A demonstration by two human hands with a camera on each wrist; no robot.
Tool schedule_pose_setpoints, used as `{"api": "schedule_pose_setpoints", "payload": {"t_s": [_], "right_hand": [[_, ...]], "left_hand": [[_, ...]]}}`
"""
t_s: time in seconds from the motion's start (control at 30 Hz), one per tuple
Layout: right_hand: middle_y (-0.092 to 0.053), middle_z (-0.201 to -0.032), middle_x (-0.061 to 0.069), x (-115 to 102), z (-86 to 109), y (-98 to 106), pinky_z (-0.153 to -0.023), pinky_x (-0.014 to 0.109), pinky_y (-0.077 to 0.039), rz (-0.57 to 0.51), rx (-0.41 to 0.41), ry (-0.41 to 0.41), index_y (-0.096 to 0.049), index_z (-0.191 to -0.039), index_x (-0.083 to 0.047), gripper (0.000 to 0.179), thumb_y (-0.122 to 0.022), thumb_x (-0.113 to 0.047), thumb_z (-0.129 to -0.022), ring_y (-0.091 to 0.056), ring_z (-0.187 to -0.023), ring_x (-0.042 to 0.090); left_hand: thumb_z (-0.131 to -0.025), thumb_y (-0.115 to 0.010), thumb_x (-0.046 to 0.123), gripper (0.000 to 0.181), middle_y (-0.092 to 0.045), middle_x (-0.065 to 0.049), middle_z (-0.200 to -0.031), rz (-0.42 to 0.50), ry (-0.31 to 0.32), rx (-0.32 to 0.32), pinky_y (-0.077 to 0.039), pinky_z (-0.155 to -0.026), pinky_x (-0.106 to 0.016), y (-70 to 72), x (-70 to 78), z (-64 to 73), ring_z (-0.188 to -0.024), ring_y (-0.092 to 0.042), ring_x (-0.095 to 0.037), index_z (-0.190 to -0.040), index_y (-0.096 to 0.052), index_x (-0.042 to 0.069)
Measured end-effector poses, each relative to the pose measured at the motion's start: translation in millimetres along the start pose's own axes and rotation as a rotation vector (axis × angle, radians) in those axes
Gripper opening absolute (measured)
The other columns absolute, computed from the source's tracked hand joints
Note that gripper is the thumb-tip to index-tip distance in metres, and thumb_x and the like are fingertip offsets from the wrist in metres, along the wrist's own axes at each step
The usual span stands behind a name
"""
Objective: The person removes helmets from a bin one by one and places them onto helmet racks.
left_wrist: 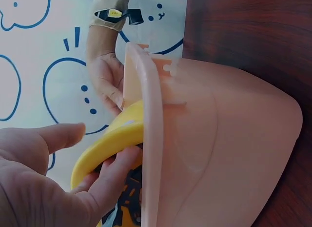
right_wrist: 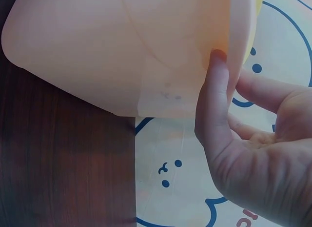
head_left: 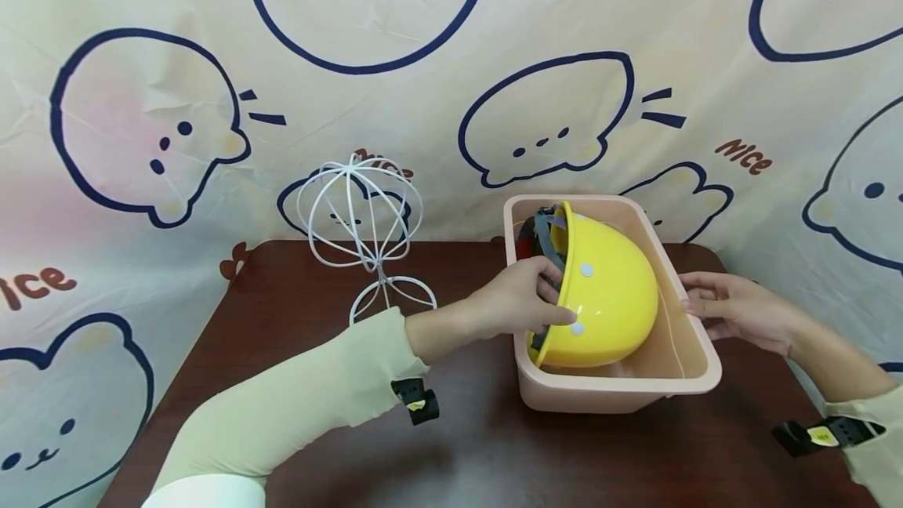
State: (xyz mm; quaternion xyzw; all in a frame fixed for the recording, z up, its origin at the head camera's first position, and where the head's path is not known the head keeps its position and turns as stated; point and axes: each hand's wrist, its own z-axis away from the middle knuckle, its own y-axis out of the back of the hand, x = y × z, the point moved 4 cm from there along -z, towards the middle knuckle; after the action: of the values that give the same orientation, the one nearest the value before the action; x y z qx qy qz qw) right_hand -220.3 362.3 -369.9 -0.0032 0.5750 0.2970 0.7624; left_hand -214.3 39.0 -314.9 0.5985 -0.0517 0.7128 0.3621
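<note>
A yellow helmet [head_left: 610, 292] with pale round dots lies on its side in a pink plastic bin [head_left: 614, 394], its open side facing left. My left hand [head_left: 525, 300] grips the helmet's rim. Its fingers reach inside, and the thumb lies on the outer side in the head view. In the left wrist view, the fingers [left_wrist: 119, 166] curl under the helmet edge, among dark straps [left_wrist: 130, 195]. At the bin's right side, my right hand [head_left: 741, 312] pinches the rim between thumb and fingers. Part of the helmet is hidden inside the bin.
A white wire stand [head_left: 377, 257] with a globe-shaped top stands on the dark wooden table [head_left: 487, 445], left of the bin. Behind the table hangs a cloth [head_left: 423, 116] printed with cartoon bears. Grey straps [head_left: 546, 237] sit at the helmet's opening.
</note>
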Motion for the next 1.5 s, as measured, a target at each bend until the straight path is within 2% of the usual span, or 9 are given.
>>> {"api": "schedule_pose_setpoints", "payload": {"t_s": [0.1,0.27,0.43,0.67,0.93,1.1,1.3,1.5], "right_hand": [[-0.068,-0.118,0.004,-1,-0.5,0,-0.082,0.044,-0.062,0.004,0.002,0.001,-0.013,-0.153,0.016,0.07,-0.054,-0.016,-0.106,-0.071,-0.098,0.017],[-0.068,-0.118,0.004,-1,0.2,0,-0.082,0.044,-0.062,0.007,0.004,-0.004,-0.013,-0.153,0.016,0.07,-0.054,-0.016,-0.107,-0.071,-0.098,0.018],[-0.069,-0.118,0.003,-1,0.7,0,-0.082,0.044,-0.062,0.006,0.004,0.003,-0.013,-0.153,0.017,0.07,-0.054,-0.016,-0.106,-0.072,-0.097,0.018],[-0.069,-0.115,0.001,-1,1.6,0,-0.081,0.043,-0.062,0.003,-0.003,0.014,-0.012,-0.152,0.018,0.069,-0.053,-0.015,-0.107,-0.072,-0.097,0.018],[-0.069,-0.115,0.001,-2,1.7,0,-0.081,0.043,-0.062,0.011,0.014,0.01,-0.014,-0.152,0.017,0.069,-0.054,-0.015,-0.106,-0.072,-0.096,0.017],[-0.069,-0.116,0.001,-2,2.2,0,-0.082,0.043,-0.062,0.023,0.021,0.018,-0.016,-0.153,0.016,0.069,-0.056,-0.016,-0.106,-0.072,-0.097,0.018],[-0.068,-0.113,0.002,-3,1.1,2,-0.082,0.043,-0.062,0.032,0.023,0.004,-0.016,-0.153,0.016,0.068,-0.054,-0.015,-0.106,-0.071,-0.098,0.017],[-0.067,-0.113,0.003,-2,-0.1,1,-0.082,0.043,-0.062,0.025,0.005,0.019,-0.016,-0.151,0.018,0.066,-0.053,-0.014,-0.107,-0.07,-0.098,0.016]], "left_hand": [[-0.084,-0.084,0.007,0.052,-0.064,-0.005,-0.099,-0.001,-0.019,-0.005,-0.063,-0.073,-0.033,-3.5,-1.9,0.1,-0.082,-0.067,-0.017,-0.125,-0.051,0.01],[-0.083,-0.084,0.002,0.061,-0.061,-0.004,-0.096,-0.079,-0.073,0.004,-0.062,-0.074,-0.028,-10.0,-5.7,3.3,-0.081,-0.065,-0.014,-0.129,-0.046,0.013],[-0.086,-0.078,-0.004,0.057,-0.06,-0.004,-0.094,-0.116,-0.145,0.039,-0.06,-0.072,-0.024,-13.9,-5.7,5.8,-0.078,-0.064,-0.012,-0.131,-0.045,0.009],[-0.087,-0.074,-0.006,0.055,-0.057,-0.002,-0.098,-0.132,-0.149,0.089,-0.059,-0.07,-0.022,-17.5,-4.6,5.2,-0.077,-0.062,-0.011,-0.133,-0.046,0.009],[-0.088,-0.072,-0.006,0.05,-0.059,-0.003,-0.101,-0.148,-0.163,0.138,-0.06,-0.071,-0.023,-9.8,4.6,5.1,-0.08,-0.064,-0.01,-0.132,-0.05,0.005],[-0.089,-0.069,-0.009,0.051,-0.058,-0.008,-0.107,-0.085,-0.17,0.143,-0.061,-0.078,-0.026,2.1,8.9,7.7,-0.089,-0.065,-0.014,-0.134,-0.048,0.001],[-0.09,-0.066,-0.011,0.051,-0.058,-0.01,-0.111,0.013,-0.184,0.179,-0.061,-0.078,-0.027,20.1,15.8,14.5,-0.091,-0.066,-0.018,-0.137,-0.047,-0.001],[-0.091,-0.065,-0.013,0.057,-0.058,-0.014,-0.115,0.153,-0.253,0.208,-0.063,-0.076,-0.032,34.9,25.4,22.5,-0.096,-0.072,-0.024,-0.143,-0.045,-0.001]]}}
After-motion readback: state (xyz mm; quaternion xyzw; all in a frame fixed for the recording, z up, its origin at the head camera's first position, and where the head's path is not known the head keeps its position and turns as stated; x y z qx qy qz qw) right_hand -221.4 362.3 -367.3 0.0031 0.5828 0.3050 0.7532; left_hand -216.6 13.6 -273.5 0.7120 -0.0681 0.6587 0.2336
